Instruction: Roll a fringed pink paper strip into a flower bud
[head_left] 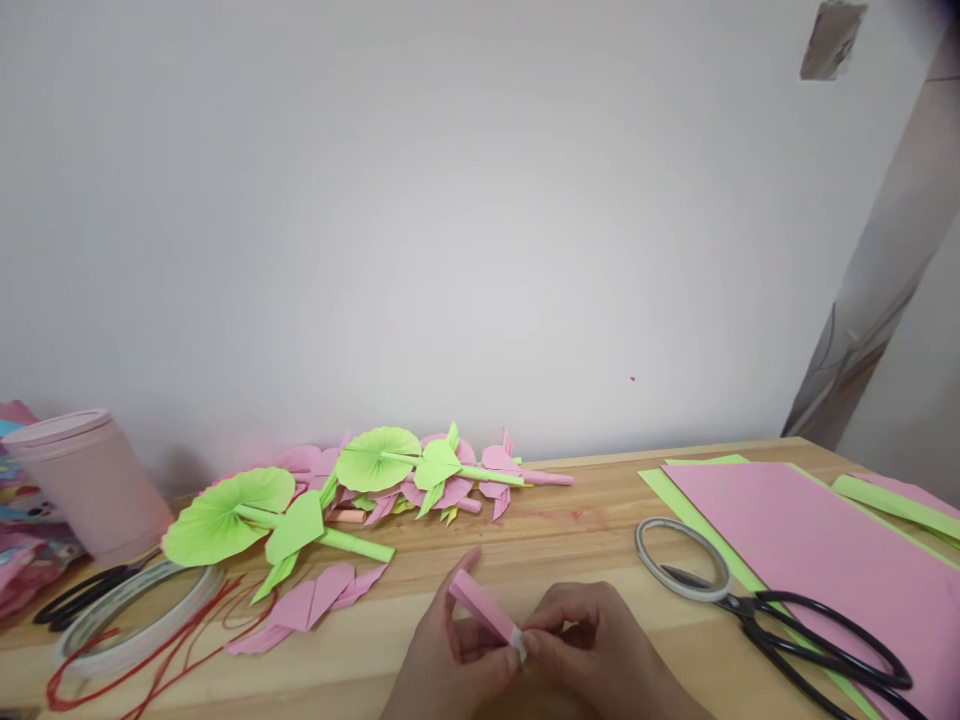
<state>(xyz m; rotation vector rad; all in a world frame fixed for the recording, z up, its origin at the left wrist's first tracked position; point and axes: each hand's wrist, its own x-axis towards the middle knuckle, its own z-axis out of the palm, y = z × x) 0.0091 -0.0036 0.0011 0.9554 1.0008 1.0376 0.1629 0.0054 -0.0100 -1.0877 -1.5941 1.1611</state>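
Note:
My left hand [442, 655] and my right hand [592, 645] meet at the bottom middle, both pinching a small rolled pink paper tube [484, 607]. The tube slants up to the left, with a whitish strip at its lower right end between my fingertips. Behind my hands, pink folded paper petals [315, 600] lie on the wooden table [570, 540]. Green paper leaves on green stems [300, 520] and more pink and green paper flower pieces [427, 470] lie along the wall.
Black scissors [825, 640] and a tape ring [682, 560] lie on pink and green paper sheets [810, 530] at right. At left stand a pink cup [94, 480], another tape roll [135, 610], red string [150, 660] and second black scissors [75, 595].

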